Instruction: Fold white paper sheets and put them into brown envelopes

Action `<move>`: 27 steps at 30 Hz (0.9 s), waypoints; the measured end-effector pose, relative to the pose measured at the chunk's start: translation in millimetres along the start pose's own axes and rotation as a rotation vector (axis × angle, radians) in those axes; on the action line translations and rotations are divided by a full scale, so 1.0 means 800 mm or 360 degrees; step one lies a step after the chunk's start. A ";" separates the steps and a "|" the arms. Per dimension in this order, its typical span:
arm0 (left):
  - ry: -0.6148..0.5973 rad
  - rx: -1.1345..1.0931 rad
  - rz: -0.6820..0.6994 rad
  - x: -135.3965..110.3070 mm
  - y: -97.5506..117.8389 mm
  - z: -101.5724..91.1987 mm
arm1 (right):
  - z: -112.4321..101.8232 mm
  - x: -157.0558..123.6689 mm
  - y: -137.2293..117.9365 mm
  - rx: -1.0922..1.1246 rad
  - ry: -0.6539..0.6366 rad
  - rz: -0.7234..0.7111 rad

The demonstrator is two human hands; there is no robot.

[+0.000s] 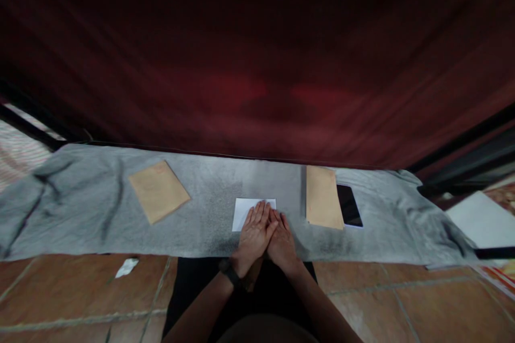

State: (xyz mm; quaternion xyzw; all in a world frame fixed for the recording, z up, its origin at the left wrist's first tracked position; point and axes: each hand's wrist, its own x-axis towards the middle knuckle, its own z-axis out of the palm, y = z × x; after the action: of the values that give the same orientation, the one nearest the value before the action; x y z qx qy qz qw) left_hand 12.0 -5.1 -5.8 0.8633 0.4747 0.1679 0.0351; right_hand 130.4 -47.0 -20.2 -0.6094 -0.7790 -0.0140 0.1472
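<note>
A white sheet of paper [242,213] lies on the grey cloth [217,182] in front of me, its right part covered by my hands. My left hand [255,230], with a dark watch at the wrist, rests flat on the paper with its fingers stretched out. Beside it and partly under its thumb side, my right hand [281,240] also lies flat over the paper's right edge. Neither hand grips anything that I can see. What is beneath the palms is hidden.
One brown envelope [159,192] lies to the left. To the right, a stack of brown envelopes [324,197] partly overlaps a dark-screened tablet or phone [350,205]. A dark red curtain [257,118] hangs behind the cloth. A crumpled white scrap [127,267] is on the tiled floor.
</note>
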 end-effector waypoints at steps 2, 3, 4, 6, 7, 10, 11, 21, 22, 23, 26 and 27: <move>0.0014 0.0036 -0.0020 -0.003 -0.008 0.000 | -0.002 0.001 0.000 -0.0003 -0.0008 0.0023; 0.0020 0.0059 -0.0039 -0.005 -0.013 0.000 | -0.003 0.001 0.000 -0.0003 -0.0010 0.0041; 0.0029 0.0081 -0.0062 -0.006 -0.018 0.000 | -0.003 0.001 0.001 -0.0004 -0.0007 0.0066; 0.0054 0.0119 -0.0111 -0.010 -0.027 -0.001 | -0.004 0.001 0.004 -0.0011 0.0019 0.0130; 0.0067 0.0133 -0.0133 -0.011 -0.031 0.000 | -0.004 0.000 0.006 -0.0016 0.0038 0.0156; 0.0101 0.0166 -0.0206 -0.016 -0.039 0.000 | -0.004 -0.003 0.014 -0.0034 0.0092 0.0193; 0.0114 0.0178 -0.0236 -0.017 -0.040 -0.001 | -0.005 -0.004 0.017 -0.0037 0.0100 0.0196; 0.0113 0.0182 -0.0348 -0.022 -0.040 -0.010 | -0.014 0.020 0.005 0.0099 0.0085 0.0243; 0.0087 0.0193 -0.0347 -0.022 -0.039 -0.010 | -0.014 0.027 -0.003 0.0140 0.0070 0.0207; 0.0054 0.0207 -0.0343 -0.023 -0.039 -0.011 | -0.012 0.035 -0.011 0.0179 0.0043 0.0164; -0.0046 0.0253 -0.0345 -0.023 -0.038 -0.011 | -0.005 0.053 -0.031 0.0243 -0.0062 0.0083; -0.0070 0.0266 -0.0358 -0.023 -0.038 -0.010 | -0.002 0.057 -0.036 0.0247 -0.0087 0.0075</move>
State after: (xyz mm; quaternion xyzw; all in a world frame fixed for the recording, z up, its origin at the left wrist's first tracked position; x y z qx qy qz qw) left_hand -24.3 -4.9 -9.4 0.8081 0.5799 0.1037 -0.0078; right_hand 93.7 -11.9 -2.6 -0.6144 -0.7669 0.0665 0.1730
